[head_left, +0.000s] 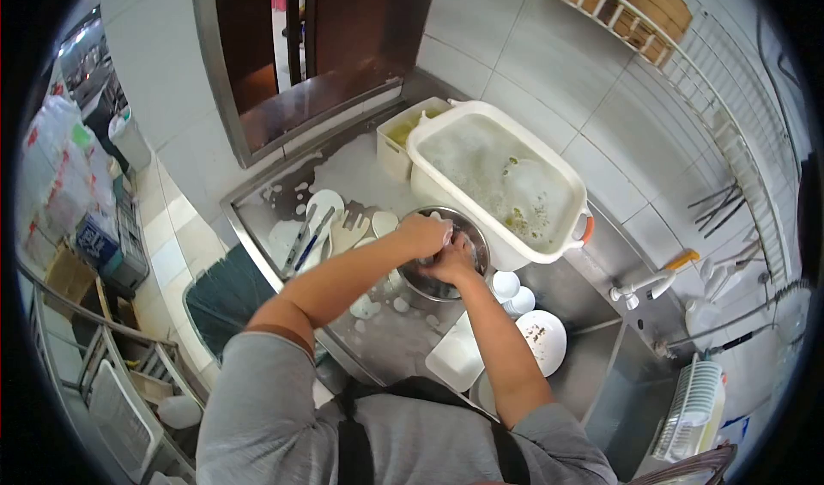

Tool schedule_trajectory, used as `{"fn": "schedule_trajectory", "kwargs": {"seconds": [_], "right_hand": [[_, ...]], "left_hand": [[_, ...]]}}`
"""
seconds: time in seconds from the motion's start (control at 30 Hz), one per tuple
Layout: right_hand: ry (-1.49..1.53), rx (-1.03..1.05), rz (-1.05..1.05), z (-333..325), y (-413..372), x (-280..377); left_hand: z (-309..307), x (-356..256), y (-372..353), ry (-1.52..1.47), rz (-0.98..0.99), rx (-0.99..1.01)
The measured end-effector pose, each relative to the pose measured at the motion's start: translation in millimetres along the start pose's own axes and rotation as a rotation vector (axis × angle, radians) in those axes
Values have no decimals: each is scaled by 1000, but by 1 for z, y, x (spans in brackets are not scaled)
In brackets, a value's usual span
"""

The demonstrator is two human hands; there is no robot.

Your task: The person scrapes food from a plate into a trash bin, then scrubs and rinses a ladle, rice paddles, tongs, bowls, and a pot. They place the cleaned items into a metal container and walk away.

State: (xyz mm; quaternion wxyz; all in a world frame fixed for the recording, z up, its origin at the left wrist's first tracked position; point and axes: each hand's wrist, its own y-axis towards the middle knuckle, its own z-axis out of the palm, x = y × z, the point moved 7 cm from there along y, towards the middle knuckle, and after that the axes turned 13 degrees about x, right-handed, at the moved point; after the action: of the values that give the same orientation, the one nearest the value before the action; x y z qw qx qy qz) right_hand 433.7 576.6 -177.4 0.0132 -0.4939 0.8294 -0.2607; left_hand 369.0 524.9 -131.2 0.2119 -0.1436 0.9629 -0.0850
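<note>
A round stainless steel bowl point(477, 238) stands on the wet metal counter in front of me. My left hand point(422, 234) reaches over its left side with the fingers curled inward and foam near the fingertips. Close against it, my right hand point(453, 262) is bent over the inside of the bowl, fingers closed. What lies between the two hands is hidden. To the left of the bowl are a small white dish point(384, 222), a pale slotted spatula point(348, 233) and knives point(314, 238) on a white plate point(326, 202).
Behind the bowl stands a large white tub point(571, 195) of sudsy water, beside a smaller container point(390, 146). Stacked white cups point(505, 286), a food-specked plate point(542, 341) and a white tray point(455, 356) sit right of the bowl. A tap point(631, 294) projects over the sink.
</note>
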Motion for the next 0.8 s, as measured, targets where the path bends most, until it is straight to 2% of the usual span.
{"fn": "schedule_trajectory", "kwargs": {"seconds": [0.03, 0.1, 0.2, 0.27, 0.4, 0.47, 0.6, 0.67, 0.7, 0.77, 0.8], "right_hand": [[-64, 38, 10, 6, 3, -1], [2, 32, 11, 9, 5, -3], [40, 25, 32, 15, 8, -7], [24, 18, 43, 16, 6, -7], [47, -51, 9, 4, -7, 2], [102, -91, 30, -7, -17, 5], [408, -204, -38, -20, -17, 0], [650, -287, -143, -17, -1, -10], [653, -287, -143, -16, 4, -15], [1030, -288, -268, -14, 11, -24], [1131, -263, -238, -15, 4, -27]], "left_hand": [[7, 6, 4, -7, -45, -46], [32, 25, 22, 9, -82, -95], [57, 35, 39, 134, -62, 5], [54, 44, 34, -4, -214, -83], [33, 33, 22, 27, -238, -160], [4, 14, 1, -105, -226, -309], [-15, 9, -11, -177, -263, -379], [-23, 20, -23, -287, -148, -741], [-24, 18, -28, -285, -147, -739], [-27, 28, -45, -697, -79, -928], [-16, 30, -41, -691, -76, -929]]}}
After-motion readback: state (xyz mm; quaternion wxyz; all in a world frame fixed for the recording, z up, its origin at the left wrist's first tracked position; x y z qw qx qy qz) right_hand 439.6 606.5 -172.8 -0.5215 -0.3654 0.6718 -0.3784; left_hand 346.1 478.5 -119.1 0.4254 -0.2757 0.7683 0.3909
